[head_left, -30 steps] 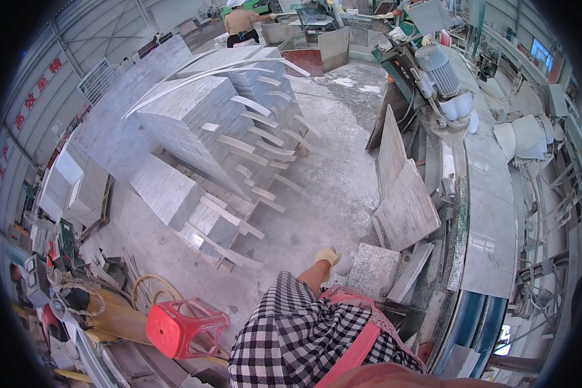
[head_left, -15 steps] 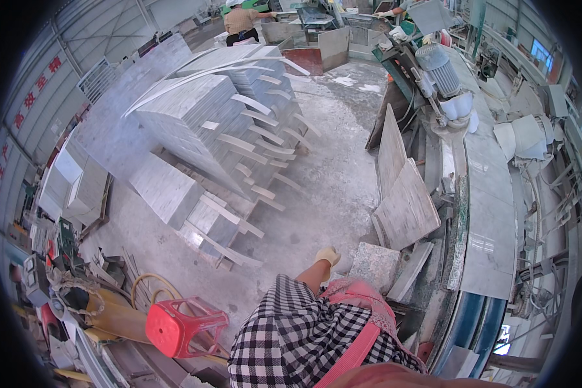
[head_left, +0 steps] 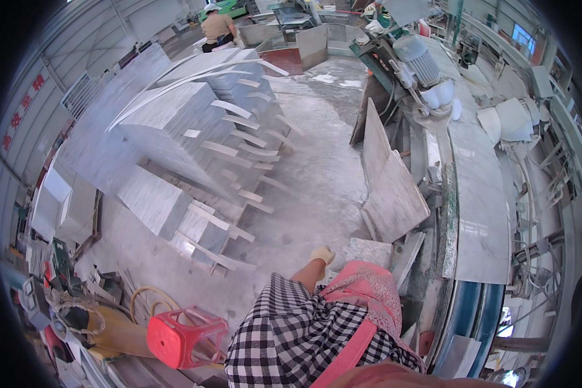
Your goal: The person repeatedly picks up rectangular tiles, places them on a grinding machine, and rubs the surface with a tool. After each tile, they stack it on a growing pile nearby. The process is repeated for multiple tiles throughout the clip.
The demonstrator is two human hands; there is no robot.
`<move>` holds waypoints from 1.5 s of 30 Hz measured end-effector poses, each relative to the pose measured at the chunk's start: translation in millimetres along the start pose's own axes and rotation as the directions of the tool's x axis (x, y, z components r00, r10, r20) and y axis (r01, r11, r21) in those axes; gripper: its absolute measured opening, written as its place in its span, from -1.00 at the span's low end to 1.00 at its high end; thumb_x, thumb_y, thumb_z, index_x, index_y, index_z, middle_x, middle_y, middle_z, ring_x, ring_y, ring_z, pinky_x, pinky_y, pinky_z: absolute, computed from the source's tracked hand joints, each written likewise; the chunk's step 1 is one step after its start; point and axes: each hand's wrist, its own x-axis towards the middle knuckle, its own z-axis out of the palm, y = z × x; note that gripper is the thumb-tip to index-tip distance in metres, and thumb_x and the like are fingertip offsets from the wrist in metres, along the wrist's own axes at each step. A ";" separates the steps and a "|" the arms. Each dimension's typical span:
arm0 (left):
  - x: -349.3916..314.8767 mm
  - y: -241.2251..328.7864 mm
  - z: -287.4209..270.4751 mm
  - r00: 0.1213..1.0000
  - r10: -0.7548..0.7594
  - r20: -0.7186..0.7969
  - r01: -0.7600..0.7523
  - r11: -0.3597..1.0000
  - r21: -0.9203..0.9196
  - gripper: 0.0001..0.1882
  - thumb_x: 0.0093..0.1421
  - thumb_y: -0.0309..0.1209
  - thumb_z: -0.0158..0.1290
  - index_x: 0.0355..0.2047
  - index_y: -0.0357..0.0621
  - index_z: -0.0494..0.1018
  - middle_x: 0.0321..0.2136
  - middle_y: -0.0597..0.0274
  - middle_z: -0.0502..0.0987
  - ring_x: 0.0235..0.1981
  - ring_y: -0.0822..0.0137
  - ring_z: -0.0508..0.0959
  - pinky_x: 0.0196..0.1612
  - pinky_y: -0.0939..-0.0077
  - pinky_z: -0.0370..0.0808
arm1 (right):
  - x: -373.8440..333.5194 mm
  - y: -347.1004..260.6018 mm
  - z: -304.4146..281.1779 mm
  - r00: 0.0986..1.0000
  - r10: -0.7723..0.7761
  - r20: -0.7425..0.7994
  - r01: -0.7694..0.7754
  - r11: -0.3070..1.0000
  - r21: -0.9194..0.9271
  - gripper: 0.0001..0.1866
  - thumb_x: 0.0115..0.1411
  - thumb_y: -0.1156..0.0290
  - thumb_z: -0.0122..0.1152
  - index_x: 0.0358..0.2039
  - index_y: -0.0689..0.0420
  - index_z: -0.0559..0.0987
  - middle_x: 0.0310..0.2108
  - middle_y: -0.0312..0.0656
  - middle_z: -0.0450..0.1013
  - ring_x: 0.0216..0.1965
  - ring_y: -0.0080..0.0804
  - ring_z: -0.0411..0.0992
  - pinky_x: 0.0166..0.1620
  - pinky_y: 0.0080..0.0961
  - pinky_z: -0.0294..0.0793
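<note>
Setting: stone workshop, dusty grey concrete floor (head_left: 317, 168), fisheye view bends edges.
Hands: one gloved hand (head_left: 322, 255) in a pale yellow work glove, at the end of a bare forearm out of a black-and-white checked sleeve (head_left: 291, 330). Glove hangs low over the floor, fingers curled loosely; nothing held as far as I can see. Can't tell which hand it is. Other hand not visible.
Nearest thing: small grey square stone tile (head_left: 368, 249), lying just beside the glove on its right; contact can't be confirmed.
Clothing: pink patterned cloth (head_left: 368, 294) below the glove, over the checked fabric.
Right of tile: large grey stone slabs (head_left: 394, 194) leaning tilted against the long polished stone surface (head_left: 478, 207) of a machine line.
Left: racks of grey marble slabs (head_left: 168, 129) stacked on edge with pale wooden spacers.
Lower left: red plastic stool (head_left: 184, 336), next to a coiled yellow hose (head_left: 150, 301).
Far back: a person in a tan shirt (head_left: 216, 27), well apart.
</note>
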 end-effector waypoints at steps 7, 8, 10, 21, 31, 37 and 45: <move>4.3 20.7 0.9 0.992 0.007 0.127 -0.017 0.997 0.075 -0.44 0.17 0.05 -0.01 0.03 -0.03 0.54 0.00 -0.02 0.58 0.05 -0.05 0.55 0.11 0.14 0.46 | -4.3 0.7 -2.4 0.994 0.090 0.063 -0.091 0.996 0.004 0.03 -0.12 0.21 0.42 0.34 0.31 0.17 0.23 0.27 0.24 0.28 0.19 0.19 0.35 -0.17 0.13; 3.9 23.8 0.5 0.991 0.020 0.134 -0.029 0.998 0.059 -0.44 0.18 0.04 -0.01 0.04 -0.03 0.54 0.00 -0.02 0.57 0.06 -0.05 0.54 0.12 0.14 0.45 | -3.9 1.9 -2.8 0.992 0.103 0.074 -0.104 0.995 0.006 0.03 -0.12 0.23 0.42 0.34 0.31 0.16 0.23 0.27 0.24 0.28 0.19 0.18 0.35 -0.17 0.13; 1.9 32.3 0.4 0.989 0.035 0.143 -0.041 0.999 0.035 -0.44 0.19 0.03 -0.02 0.05 -0.03 0.53 0.02 -0.02 0.57 0.07 -0.05 0.53 0.14 0.15 0.44 | -4.5 4.7 -3.1 0.988 0.130 0.088 -0.132 0.991 0.011 0.03 -0.12 0.25 0.42 0.34 0.31 0.16 0.23 0.26 0.24 0.28 0.19 0.18 0.35 -0.18 0.12; -97.5 296.1 9.3 0.511 0.855 -0.086 -0.667 0.332 -0.667 -0.73 0.25 -0.30 0.12 -0.14 -0.21 0.55 -0.19 -0.02 0.62 -0.15 0.08 0.61 -0.08 0.34 0.50 | -5.5 -11.2 -17.6 0.902 0.375 0.214 -0.363 0.927 -0.095 0.10 -0.16 0.14 0.47 0.34 0.35 0.17 0.28 0.32 0.19 0.34 0.17 0.14 0.39 -0.19 0.05; -238.0 434.9 37.0 -0.019 0.805 0.592 -0.488 0.510 -0.708 -0.41 0.40 -0.13 -0.06 0.31 -0.23 0.24 0.28 0.10 0.33 0.32 0.28 0.29 0.39 0.42 0.12 | -3.9 -85.1 -52.2 0.983 0.017 -0.181 -0.032 0.996 -0.084 -0.02 -0.09 0.22 0.50 0.33 0.09 0.23 0.31 -0.07 0.27 0.27 -0.04 0.27 0.31 -0.15 0.26; -256.1 439.7 90.9 -0.311 0.663 0.681 -0.387 0.566 -0.727 -0.11 0.19 -0.29 0.20 0.43 -0.20 0.00 0.42 0.01 0.06 0.48 0.24 -0.05 0.42 0.40 0.00 | -80.3 -62.8 -42.0 0.729 0.646 -0.224 -0.500 0.728 0.470 0.28 -0.23 0.24 0.63 0.44 0.07 0.01 0.32 0.14 0.22 0.33 0.05 0.22 0.35 -0.21 0.22; -258.0 463.6 107.0 -0.312 0.566 0.763 -0.613 0.493 -0.617 0.02 -0.03 -0.55 0.32 0.43 0.01 0.08 0.18 0.10 0.40 0.20 0.25 0.40 0.22 0.40 0.33 | -84.0 -71.3 26.7 0.647 0.752 -0.123 -0.230 0.347 0.909 0.29 -0.20 0.23 0.66 0.44 0.17 0.00 0.26 0.07 0.29 0.29 -0.12 0.26 0.30 -0.32 0.22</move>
